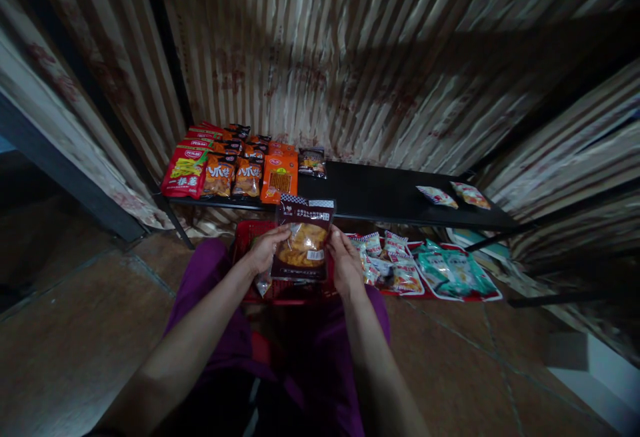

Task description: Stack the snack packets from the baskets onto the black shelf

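Note:
Between my two hands is a dark brown snack bag (303, 240) with a clear window showing yellow-brown food. My left hand (265, 250) grips its left edge, and my right hand (345, 257) grips its right edge. Below the bag sits a red basket (245, 232), mostly hidden by it and by my hands. Behind them runs a low black shelf (370, 187). On its left stand red snack bags (186, 169), orange-brown snack bags (219, 176) and an orange snack packet (280, 177) in rows. A single dark snack bag (313, 162) lies beside them.
Two small white-and-red packets (437, 196) lie on the shelf's right part. Under its front edge, red trays hold small packets (400, 264) and green bags (455, 270). Black metal posts (167, 44) frame the shelf before a striped curtain (300, 57). A white box (590, 370) sits on the floor at right.

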